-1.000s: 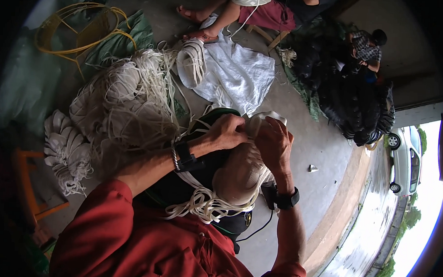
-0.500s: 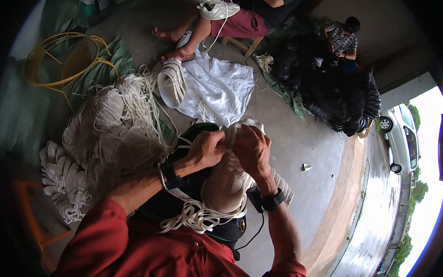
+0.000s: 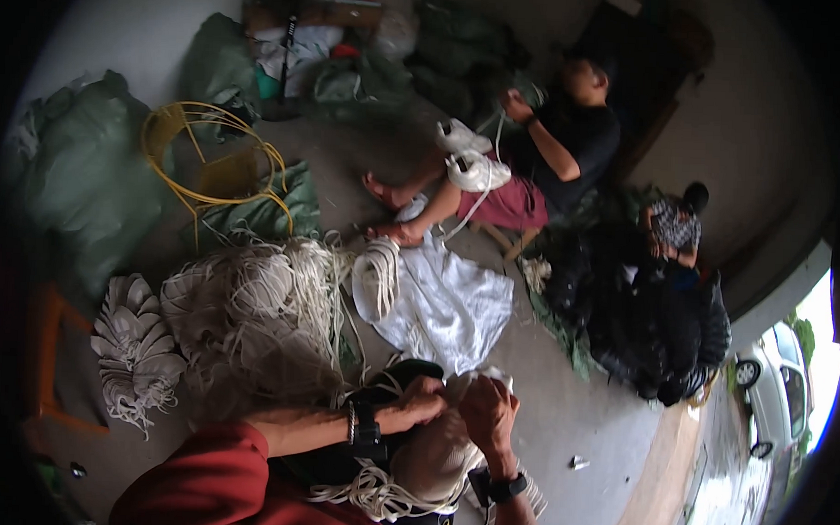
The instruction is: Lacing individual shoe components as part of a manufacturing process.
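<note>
A worker's left hand (image 3: 419, 402), fingers curled in, sits at the far left of a pale shoe (image 3: 429, 459) resting at the lap; whether it pinches anything is hidden. The right hand (image 3: 489, 409), also curled, bends over the shoe's far right end, its hold likewise impossible to tell. The shoe looks light, soft and pliable, easily dented, best gripped by its sides; limp laces (image 3: 375, 494), looped at its near left, could snag. Around it, from left: a green sack (image 3: 85, 191), a stack of uppers (image 3: 138, 341), a yellow frame (image 3: 227, 172), a tangled pile (image 3: 252, 294) crowding the left forearm, nested uppers (image 3: 380, 278) on a white cloth (image 3: 446, 305), a seated co-worker (image 3: 574, 143), a black heap (image 3: 636, 312), a second co-worker (image 3: 678, 225) and, outdoors, a car (image 3: 776, 391).
</note>
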`<state>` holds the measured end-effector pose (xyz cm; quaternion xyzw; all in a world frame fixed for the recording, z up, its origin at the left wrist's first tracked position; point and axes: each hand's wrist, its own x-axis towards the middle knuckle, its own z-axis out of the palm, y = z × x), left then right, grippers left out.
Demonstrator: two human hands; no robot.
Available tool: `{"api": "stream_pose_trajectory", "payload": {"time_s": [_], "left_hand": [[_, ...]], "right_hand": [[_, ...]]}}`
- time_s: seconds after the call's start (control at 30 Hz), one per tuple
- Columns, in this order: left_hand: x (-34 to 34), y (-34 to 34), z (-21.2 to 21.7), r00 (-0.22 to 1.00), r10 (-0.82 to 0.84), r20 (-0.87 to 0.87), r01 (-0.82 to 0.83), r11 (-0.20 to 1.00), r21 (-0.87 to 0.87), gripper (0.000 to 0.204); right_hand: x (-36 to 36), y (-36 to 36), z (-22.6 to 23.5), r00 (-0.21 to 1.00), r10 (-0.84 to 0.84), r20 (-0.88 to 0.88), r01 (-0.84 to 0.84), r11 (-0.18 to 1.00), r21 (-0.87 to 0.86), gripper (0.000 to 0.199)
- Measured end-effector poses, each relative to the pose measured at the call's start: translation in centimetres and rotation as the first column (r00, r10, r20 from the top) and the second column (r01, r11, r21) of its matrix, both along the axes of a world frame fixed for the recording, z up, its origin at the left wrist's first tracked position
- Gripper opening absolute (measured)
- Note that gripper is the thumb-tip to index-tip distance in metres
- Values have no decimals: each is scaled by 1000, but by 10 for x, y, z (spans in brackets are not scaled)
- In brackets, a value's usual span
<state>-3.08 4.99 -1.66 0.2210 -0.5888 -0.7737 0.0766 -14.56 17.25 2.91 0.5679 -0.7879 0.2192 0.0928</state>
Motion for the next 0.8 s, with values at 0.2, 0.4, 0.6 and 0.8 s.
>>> {"api": "stream_pose_trajectory", "payload": {"time_s": [0.2,0.4,0.6,0.8], "left_hand": [[-2,5,32,994,-17,-110,-88,488,-868,11],[-1,-6,7,995,-94,14,95,969,-226,18],[0,-1,1,984,-66,-167,-34,844,-536,18],[-11,0,-4,982,25,-189,-149,721,-677,14]], "right_hand": [[-9,2,-8,999,13,39,-11,998,-57,23],[-3,2,-7,996,20,88,-9,992,-128,18],[4,-3,-6,997,-46,69,53,995,-90,15],[-4,-2,-18,997,-71,38,72,997,-16,16]]}}
